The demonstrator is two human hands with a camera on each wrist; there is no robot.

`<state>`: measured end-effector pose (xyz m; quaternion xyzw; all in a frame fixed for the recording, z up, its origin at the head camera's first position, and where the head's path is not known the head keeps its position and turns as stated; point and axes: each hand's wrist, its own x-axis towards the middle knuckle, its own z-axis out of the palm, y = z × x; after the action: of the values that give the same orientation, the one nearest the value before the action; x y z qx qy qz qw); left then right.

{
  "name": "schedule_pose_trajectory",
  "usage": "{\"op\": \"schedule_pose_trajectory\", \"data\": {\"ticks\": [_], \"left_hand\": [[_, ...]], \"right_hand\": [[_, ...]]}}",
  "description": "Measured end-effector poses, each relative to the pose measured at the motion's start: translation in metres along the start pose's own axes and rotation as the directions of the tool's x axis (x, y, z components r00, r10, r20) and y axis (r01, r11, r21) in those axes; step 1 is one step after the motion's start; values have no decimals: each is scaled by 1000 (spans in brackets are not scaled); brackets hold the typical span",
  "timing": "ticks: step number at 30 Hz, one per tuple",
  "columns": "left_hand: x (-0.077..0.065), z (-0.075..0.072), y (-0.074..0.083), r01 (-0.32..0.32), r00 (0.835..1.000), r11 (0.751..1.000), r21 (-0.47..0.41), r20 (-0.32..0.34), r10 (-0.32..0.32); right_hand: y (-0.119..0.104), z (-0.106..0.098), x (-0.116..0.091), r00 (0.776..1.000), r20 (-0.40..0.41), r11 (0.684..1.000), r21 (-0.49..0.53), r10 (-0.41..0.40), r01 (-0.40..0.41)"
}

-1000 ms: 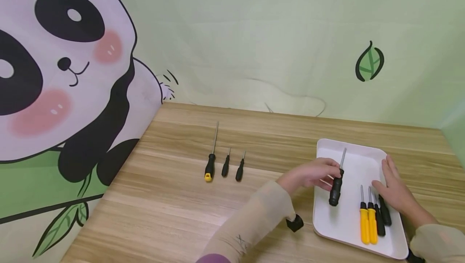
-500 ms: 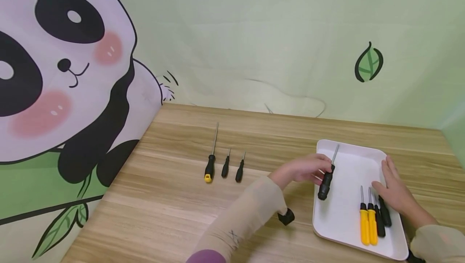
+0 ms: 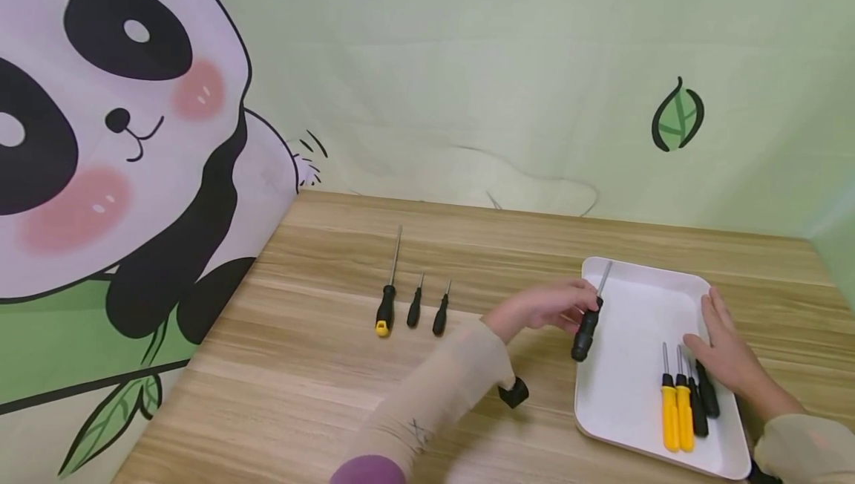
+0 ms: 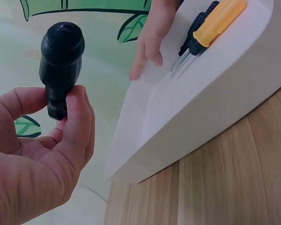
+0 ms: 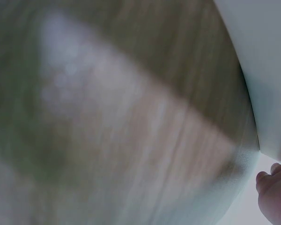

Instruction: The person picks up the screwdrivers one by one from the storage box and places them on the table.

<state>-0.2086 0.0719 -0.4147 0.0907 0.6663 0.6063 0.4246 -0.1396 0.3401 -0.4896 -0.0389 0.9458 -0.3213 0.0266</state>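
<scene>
My left hand (image 3: pixel 551 306) pinches a black-handled screwdriver (image 3: pixel 586 329) between thumb and fingers near the top of its handle. The screwdriver is raised over the left rim of a white tray (image 3: pixel 628 387), its metal shaft pointing away and up. Seen from the left wrist, the black handle (image 4: pixel 61 56) has its butt end toward the camera. My right hand (image 3: pixel 728 347) rests on the tray's right side with fingers straight. Beside it in the tray lie two yellow-handled screwdrivers (image 3: pixel 670 417) and two black-handled screwdrivers (image 3: pixel 708 391).
On the wooden table (image 3: pixel 508 239) left of the tray, three screwdrivers lie in a row: a long black-and-yellow screwdriver (image 3: pixel 385 309), a small black screwdriver (image 3: pixel 415 307) and another small black screwdriver (image 3: pixel 441 315). A wall with a printed panda (image 3: pixel 154 128) stands behind and left.
My left hand has moved left with the black screwdriver, from over the tray's inside to its left rim. The right hand and the other screwdrivers stay where they were.
</scene>
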Motion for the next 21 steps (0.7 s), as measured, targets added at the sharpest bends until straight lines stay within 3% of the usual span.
{"op": "schedule_pose_trajectory", "data": {"ticks": [21], "left_hand": [[-10, -30, -6, 0, 1000, 1000, 2, -8, 0]], "right_hand": [[1, -2, 3, 1000, 8, 1000, -4, -6, 6]]}}
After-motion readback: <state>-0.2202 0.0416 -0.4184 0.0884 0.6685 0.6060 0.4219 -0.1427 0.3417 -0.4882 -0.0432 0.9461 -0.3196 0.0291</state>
